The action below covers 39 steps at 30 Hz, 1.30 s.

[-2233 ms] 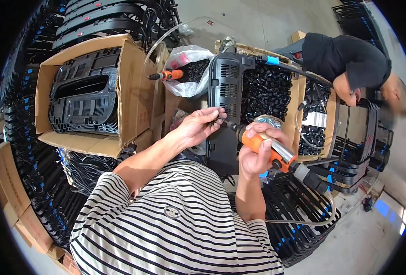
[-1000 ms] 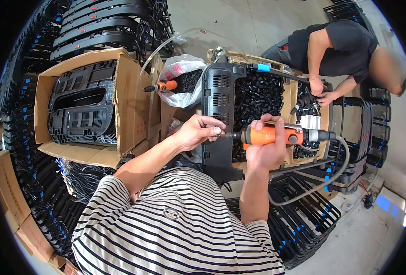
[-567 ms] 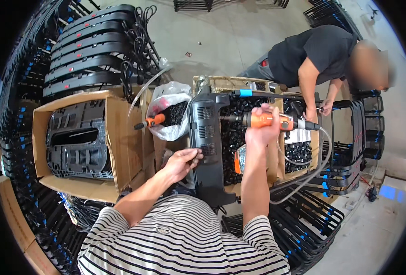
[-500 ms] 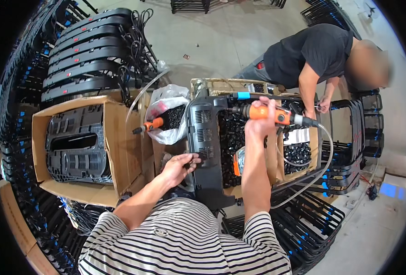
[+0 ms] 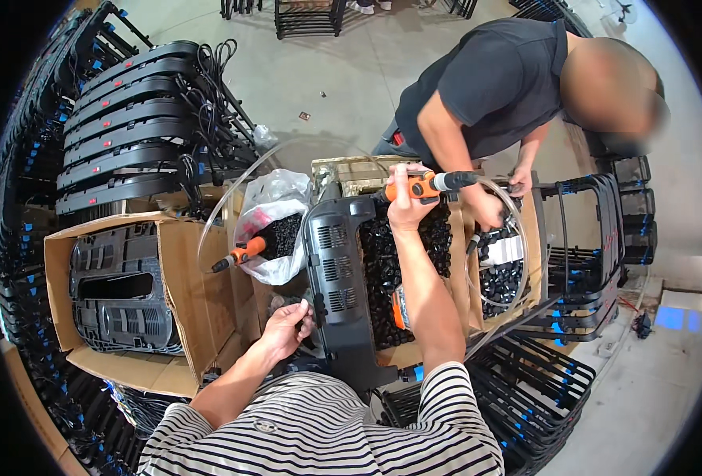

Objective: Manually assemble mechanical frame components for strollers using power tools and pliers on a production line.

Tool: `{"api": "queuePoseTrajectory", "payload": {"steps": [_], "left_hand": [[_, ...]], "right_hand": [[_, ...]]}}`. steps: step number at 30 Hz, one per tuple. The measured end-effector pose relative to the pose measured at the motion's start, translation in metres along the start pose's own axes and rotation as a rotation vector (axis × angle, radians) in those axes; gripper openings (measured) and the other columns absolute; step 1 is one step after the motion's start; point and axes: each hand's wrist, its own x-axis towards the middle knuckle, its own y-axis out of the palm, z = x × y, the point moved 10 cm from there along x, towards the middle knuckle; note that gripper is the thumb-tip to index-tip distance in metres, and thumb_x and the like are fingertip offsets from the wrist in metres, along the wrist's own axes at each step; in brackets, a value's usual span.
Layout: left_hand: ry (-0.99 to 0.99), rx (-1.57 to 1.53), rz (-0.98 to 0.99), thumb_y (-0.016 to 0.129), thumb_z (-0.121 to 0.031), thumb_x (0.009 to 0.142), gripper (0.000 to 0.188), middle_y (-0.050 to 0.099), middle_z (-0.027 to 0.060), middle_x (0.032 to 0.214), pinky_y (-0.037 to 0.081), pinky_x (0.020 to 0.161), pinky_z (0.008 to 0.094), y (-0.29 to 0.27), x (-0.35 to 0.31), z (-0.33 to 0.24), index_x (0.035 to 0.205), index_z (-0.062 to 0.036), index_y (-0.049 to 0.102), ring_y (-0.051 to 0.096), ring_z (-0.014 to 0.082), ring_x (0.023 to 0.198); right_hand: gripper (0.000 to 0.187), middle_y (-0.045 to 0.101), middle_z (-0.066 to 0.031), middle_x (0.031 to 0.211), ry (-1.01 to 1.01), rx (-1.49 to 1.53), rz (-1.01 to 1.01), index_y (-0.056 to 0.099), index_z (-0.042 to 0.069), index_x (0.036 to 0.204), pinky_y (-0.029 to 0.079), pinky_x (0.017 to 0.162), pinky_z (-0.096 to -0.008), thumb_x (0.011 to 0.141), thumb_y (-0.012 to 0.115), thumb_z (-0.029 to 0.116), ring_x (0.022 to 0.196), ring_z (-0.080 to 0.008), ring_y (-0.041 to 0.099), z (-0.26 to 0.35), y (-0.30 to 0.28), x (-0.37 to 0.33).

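Observation:
In my right hand (image 5: pixel 408 202) is an orange power screwdriver (image 5: pixel 428 186), gripped over the far end of a black vented plastic panel (image 5: pixel 336 321). A clear hose runs from the tool's right end; its bit end is hard to make out. My left hand (image 5: pixel 286 325) is at the panel's left edge, fingers pinched together; whatever they hold, if anything, is too small to name. Left of the panel, a second orange screwdriver (image 5: pixel 244 252) leans on a clear plastic bag (image 5: pixel 254 208) of small black pieces.
Boxes (image 5: pixel 460 274) of black plastic parts lie right of the panel. A carton (image 5: pixel 200 270) of black covers stands left, before stacked black frames (image 5: pixel 121 131). A co-worker (image 5: pixel 485 87) leans over the right boxes, hands among the parts. Frame stacks (image 5: pixel 517 389) stand at the right.
My right hand has carried the screwdriver left and farther away. My left hand stays beside the panel's left edge. The co-worker leans in closer over the boxes. The whole view has shifted.

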Motion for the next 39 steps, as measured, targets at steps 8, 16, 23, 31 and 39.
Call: {"api": "queuePoseTrajectory", "payload": {"steps": [8,16,23,31,39], "left_hand": [[0.12,-0.021,-0.185,0.061,-0.029,0.096,0.025,0.058,-0.0001,0.071,0.038,0.053,0.0216,0.007,0.007,-0.013,0.088,-0.0059,0.062,0.047,0.0092,0.057],[0.067,-0.106,0.046,0.061,-0.026,0.095,0.02,0.057,-0.0005,0.073,0.041,0.057,0.023,0.02,0.014,-0.014,0.092,-0.0057,0.062,0.049,0.0093,0.063],[0.143,-0.074,-0.125,0.063,-0.025,0.095,0.02,0.058,-0.0017,0.075,0.042,0.058,0.022,0.055,0.014,-0.029,0.093,-0.0048,0.064,0.05,0.008,0.064],[0.163,-0.152,0.035,0.063,-0.015,0.094,0.014,0.065,0.0022,0.086,0.053,0.073,0.0248,0.067,0.035,-0.035,0.101,-0.0029,0.065,0.06,0.0109,0.075],[0.219,-0.155,0.142,0.063,-0.014,0.094,0.015,0.065,0.0026,0.087,0.052,0.071,0.0239,0.093,0.047,-0.061,0.102,-0.0019,0.065,0.059,0.0103,0.074]], "right_hand": [[0.016,0.062,-0.0079,0.076,0.043,0.057,0.077,0.052,0.001,0.091,0.046,0.053,-0.0238,0.085,0.066,0.0,0.058,-0.0117,0.057,-0.012,0.016,-0.001],[0.016,0.061,-0.0078,0.074,0.079,0.049,0.034,0.052,0.002,0.09,0.046,0.052,-0.0238,0.083,0.066,0.001,0.057,-0.0116,0.057,-0.018,0.016,0.003],[0.018,0.063,-0.0091,0.076,0.059,0.006,0.073,0.051,0.003,0.094,0.05,0.058,-0.0272,0.085,0.067,0.002,0.06,-0.0144,0.059,-0.021,0.014,0.001],[0.016,0.064,-0.0102,0.08,-0.043,-0.01,0.062,0.053,0.004,0.094,0.05,0.06,-0.0297,0.085,0.065,0.0,0.062,-0.0156,0.06,0.018,0.003,0.001],[0.009,0.064,-0.0152,0.087,0.209,0.469,0.067,0.055,0.004,0.098,0.048,0.069,-0.0363,0.091,0.059,0.008,0.068,-0.0194,0.058,0.095,0.006,-0.081]]}}
